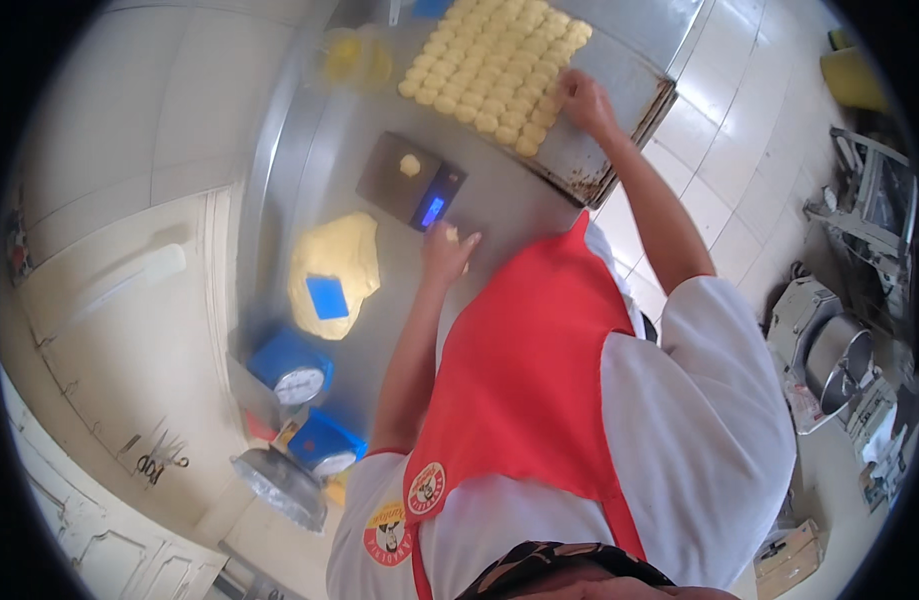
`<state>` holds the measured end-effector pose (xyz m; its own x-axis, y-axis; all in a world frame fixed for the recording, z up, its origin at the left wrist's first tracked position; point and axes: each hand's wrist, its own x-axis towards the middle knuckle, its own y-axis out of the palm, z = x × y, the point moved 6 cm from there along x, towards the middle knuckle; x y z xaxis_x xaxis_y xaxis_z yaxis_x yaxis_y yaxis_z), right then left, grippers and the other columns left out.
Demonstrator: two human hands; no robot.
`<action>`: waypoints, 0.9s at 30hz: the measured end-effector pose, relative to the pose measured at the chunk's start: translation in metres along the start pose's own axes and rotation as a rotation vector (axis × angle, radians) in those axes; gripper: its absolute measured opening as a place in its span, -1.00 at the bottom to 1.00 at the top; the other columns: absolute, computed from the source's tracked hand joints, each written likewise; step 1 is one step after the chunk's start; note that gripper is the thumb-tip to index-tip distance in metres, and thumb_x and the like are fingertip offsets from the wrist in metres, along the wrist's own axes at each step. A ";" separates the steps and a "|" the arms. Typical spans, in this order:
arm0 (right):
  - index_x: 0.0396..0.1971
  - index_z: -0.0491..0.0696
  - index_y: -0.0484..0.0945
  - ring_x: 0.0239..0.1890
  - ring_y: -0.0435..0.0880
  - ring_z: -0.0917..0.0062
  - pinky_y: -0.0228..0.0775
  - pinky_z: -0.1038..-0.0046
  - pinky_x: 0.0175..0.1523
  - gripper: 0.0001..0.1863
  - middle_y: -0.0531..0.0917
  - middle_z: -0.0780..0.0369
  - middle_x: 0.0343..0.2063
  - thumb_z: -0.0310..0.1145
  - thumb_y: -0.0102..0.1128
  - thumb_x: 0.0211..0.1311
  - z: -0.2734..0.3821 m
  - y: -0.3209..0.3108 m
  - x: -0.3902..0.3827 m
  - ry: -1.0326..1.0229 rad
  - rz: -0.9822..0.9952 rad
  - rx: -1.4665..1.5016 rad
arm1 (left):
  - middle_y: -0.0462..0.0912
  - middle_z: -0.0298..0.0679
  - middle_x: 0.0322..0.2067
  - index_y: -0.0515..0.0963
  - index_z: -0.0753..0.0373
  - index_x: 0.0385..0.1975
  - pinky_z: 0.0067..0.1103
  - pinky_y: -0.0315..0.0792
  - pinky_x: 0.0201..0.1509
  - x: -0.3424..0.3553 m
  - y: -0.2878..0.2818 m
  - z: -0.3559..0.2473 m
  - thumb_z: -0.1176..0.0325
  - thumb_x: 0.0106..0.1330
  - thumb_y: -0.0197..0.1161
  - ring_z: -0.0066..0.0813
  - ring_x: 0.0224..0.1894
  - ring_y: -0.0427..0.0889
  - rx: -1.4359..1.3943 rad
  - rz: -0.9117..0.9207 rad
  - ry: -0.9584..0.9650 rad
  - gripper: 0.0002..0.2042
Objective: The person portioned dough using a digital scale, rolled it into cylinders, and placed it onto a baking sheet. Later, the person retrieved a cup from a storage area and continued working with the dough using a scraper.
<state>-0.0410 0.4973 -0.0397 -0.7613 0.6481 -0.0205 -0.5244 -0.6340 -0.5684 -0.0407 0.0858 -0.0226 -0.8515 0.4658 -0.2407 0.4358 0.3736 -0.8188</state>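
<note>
Rows of pale yellow dough balls point(499, 65) sit close together on a worn metal baking tray point(619, 85). At their right edge is my right hand point(585, 103), its fingers curled and closed on a dough ball that they mostly hide. My left hand point(447, 252) is beside the display end of a digital scale point(394, 185), closed with pale dough showing at its fingers. One small dough piece point(409, 165) lies on the scale plate. Left of that hand spreads a large slab of dough point(364, 255), with a blue dough scraper point(327, 297) on top.
Two blue dial scales point(289, 365) stand at the table's near left, beside a metal pan point(284, 487). Blurred yellow containers point(354, 58) are at the far left of the steel table point(329, 180). A large metal pot point(839, 360) stands off to the right.
</note>
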 end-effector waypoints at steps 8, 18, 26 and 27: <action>-0.17 -0.17 0.60 -0.22 0.65 0.02 0.50 0.06 -0.11 -0.68 0.65 -0.07 -0.29 -0.22 0.17 0.27 0.034 0.051 -0.074 -0.205 0.092 -0.100 | 0.62 -0.07 -0.07 0.44 0.19 0.23 -0.30 0.43 0.20 -0.014 -0.004 -0.028 0.47 0.12 0.36 -0.08 0.04 0.56 -0.119 -0.146 0.339 -0.42; -0.51 -0.25 0.71 -0.39 0.73 0.02 0.58 0.11 -0.28 -0.53 0.72 -0.10 -0.47 -0.10 0.12 0.25 0.093 0.143 -0.189 -0.272 0.683 -0.210 | 0.59 -0.03 0.11 0.44 0.21 0.25 -0.31 0.44 0.21 0.016 0.081 0.018 0.21 0.34 0.25 -0.05 0.22 0.53 -0.418 0.208 0.225 -0.51; -0.41 -0.13 0.73 -0.33 0.74 0.11 0.58 0.14 -0.19 -0.49 0.73 -0.01 -0.39 0.03 0.05 0.38 0.114 0.133 -0.158 -0.403 0.653 -0.367 | 0.72 0.02 -0.31 0.57 0.36 -0.14 -0.16 0.54 -0.18 0.040 0.030 -0.046 0.27 0.34 0.15 0.11 -0.25 0.70 -0.027 0.215 0.260 -0.73; -0.42 -0.14 0.73 -0.34 0.73 0.13 0.57 0.14 -0.20 -0.51 0.73 0.00 -0.40 0.01 0.08 0.36 0.114 0.138 -0.174 -0.395 0.746 -0.310 | 0.67 -0.06 -0.41 0.56 0.32 -0.21 -0.20 0.51 -0.30 0.037 0.042 -0.012 0.23 0.36 0.16 0.00 -0.37 0.66 -0.290 0.357 0.017 -0.75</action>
<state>-0.0244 0.2495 -0.0211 -0.9685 -0.1150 -0.2210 0.2414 -0.6522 -0.7186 -0.0504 0.1280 -0.0594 -0.6296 0.6182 -0.4705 0.7665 0.3955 -0.5060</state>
